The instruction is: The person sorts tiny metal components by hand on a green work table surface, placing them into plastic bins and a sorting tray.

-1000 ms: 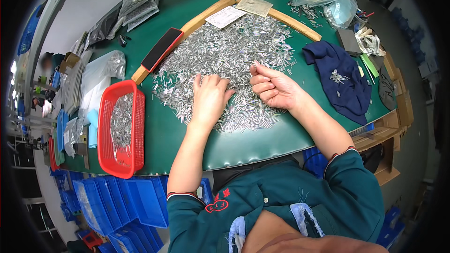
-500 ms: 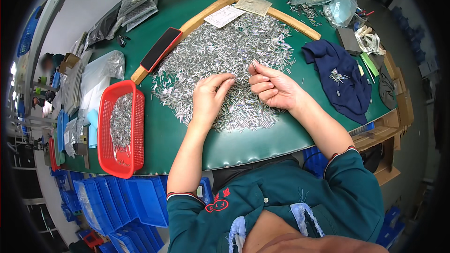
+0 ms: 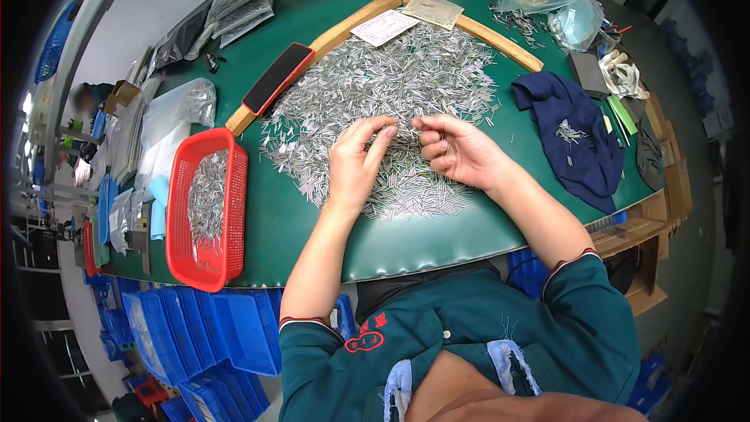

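Observation:
A wide heap of small silvery metal pins (image 3: 406, 70) spreads over the green table (image 3: 297, 250). Over its near half, my left hand (image 3: 361, 160) is closed with thumb and fingertips drawn together. Facing it, my right hand (image 3: 465, 155) pinches thumb against forefinger, its other fingers curled in. The two sets of fingertips almost meet above the pins. Whatever lies in either pinch is too small to make out. To the left stands a red plastic basket (image 3: 237, 227) that holds more of the same pins.
Wooden strips (image 3: 500, 44) border the heap's far side, with a black-and-red flat object (image 3: 278, 78) and paper slips (image 3: 384, 27) on them. A navy cloth (image 3: 566, 144) with some pins lies at right. Plastic bags (image 3: 183, 109) lie at left; blue bins (image 3: 238, 328) stand below the table edge.
My right hand's fingertips have come down and left, closer to those of my left hand. The left hand keeps its pinch over the heap. The whole view has shifted slightly.

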{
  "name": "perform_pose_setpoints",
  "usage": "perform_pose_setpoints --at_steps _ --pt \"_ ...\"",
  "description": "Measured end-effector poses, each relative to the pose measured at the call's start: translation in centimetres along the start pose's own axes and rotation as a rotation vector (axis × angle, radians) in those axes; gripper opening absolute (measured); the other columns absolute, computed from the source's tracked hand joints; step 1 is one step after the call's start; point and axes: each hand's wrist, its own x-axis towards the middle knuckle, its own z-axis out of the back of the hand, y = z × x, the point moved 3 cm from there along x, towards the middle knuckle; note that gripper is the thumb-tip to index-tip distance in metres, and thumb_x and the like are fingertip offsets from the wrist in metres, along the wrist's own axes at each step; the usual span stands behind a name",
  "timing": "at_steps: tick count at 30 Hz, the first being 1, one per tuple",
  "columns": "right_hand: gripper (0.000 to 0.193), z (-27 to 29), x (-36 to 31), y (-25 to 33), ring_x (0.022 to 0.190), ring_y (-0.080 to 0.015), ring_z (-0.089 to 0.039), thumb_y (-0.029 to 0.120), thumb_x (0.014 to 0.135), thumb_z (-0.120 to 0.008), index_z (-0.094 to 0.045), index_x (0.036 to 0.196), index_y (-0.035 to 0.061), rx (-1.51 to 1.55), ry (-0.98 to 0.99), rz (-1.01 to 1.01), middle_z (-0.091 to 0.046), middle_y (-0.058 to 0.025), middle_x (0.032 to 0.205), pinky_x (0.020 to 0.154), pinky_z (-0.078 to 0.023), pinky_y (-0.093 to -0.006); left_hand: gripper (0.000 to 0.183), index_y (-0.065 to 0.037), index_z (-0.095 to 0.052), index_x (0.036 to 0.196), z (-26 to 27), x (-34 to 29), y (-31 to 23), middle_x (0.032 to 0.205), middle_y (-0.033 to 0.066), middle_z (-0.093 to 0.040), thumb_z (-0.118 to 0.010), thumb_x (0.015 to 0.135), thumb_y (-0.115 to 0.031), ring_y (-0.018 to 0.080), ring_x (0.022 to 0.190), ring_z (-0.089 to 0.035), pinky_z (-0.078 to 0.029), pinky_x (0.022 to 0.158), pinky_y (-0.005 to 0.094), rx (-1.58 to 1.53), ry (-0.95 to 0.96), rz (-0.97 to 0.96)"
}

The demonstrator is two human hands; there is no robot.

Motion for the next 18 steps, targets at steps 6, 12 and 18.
perform_pose_setpoints --at_steps 6,12,18 --pt "0.016 -0.5 -0.2 -0.5 0.046 0.0021 -0.024 0.021 0.087 -0.055 -0.056 0.093 0.0057 -0.403 -0.054 0.138 -0.031 0.0104 0.058 0.036 -0.016 -0.0148 0.013 -0.01 -0.065 0.089 -0.6 -0.2 -0.6 0.084 0.0032 -0.064 -0.064 0.075 -0.011 0.0189 0.077 -0.06 -0.043 0.072 0.0295 0.103 -0.094 -0.203" --pt "0.015 -1.2 -0.6 -0.5 0.044 0.0011 -0.022 0.022 0.086 -0.057 -0.059 0.087 0.0067 -0.628 -0.173 0.252 -0.032 0.011 0.055 0.038 -0.016 -0.0162 0.017 -0.01 -0.065 0.091 -0.6 -0.1 -0.9 0.078 0.0028 -0.063 -0.065 0.074 -0.013 0.0189 0.072 -0.059 -0.043 0.071 0.0292 0.281 -0.111 -0.344" --pt "0.019 -1.7 -0.6 -0.3 0.045 0.002 -0.027 0.022 0.085 -0.057 -0.063 0.093 0.0053 -0.761 -0.123 0.5 -0.045 0.0099 0.059 0.039 -0.018 -0.0162 0.019 -0.008 -0.064 0.093 -0.9 -0.2 -1.0 0.077 0.0063 -0.062 -0.064 0.075 -0.011 0.0205 0.069 -0.059 -0.045 0.067 0.0304 0.237 -0.062 -0.244"
